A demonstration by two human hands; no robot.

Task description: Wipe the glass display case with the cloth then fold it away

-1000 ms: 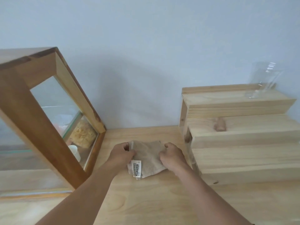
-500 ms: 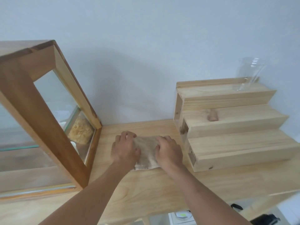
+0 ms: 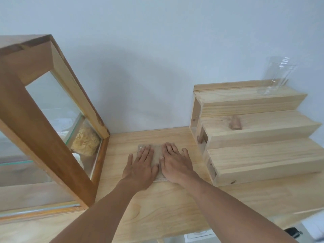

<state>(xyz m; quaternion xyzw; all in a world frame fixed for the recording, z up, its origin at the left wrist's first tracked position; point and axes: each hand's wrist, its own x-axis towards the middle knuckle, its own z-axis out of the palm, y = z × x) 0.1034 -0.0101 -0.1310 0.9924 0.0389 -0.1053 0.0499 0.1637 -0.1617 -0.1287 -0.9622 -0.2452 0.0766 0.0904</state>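
A small beige cloth (image 3: pixel 157 153) lies folded flat on the wooden table (image 3: pixel 157 207), between the display case and the stepped stand. My left hand (image 3: pixel 140 165) rests palm down on its left half, fingers spread. My right hand (image 3: pixel 175 163) presses flat on its right half, thumb beside the left hand. Most of the cloth is hidden under both palms; only a strip between them and its near edge show. The wood-framed glass display case (image 3: pixel 52 106) stands at the left, with food and a white cup inside.
A three-step pale wooden stand (image 3: pixel 254 137) sits close on the right, with a clear glass jar (image 3: pixel 277 76) on its top step. A pale wall is behind. The table's front edge runs at the lower right, with the floor below.
Both hands went from pinching the cloth's edges to lying flat on it with fingers stretched out. The cloth's label is no longer visible. The camera view shifted and tilted down.
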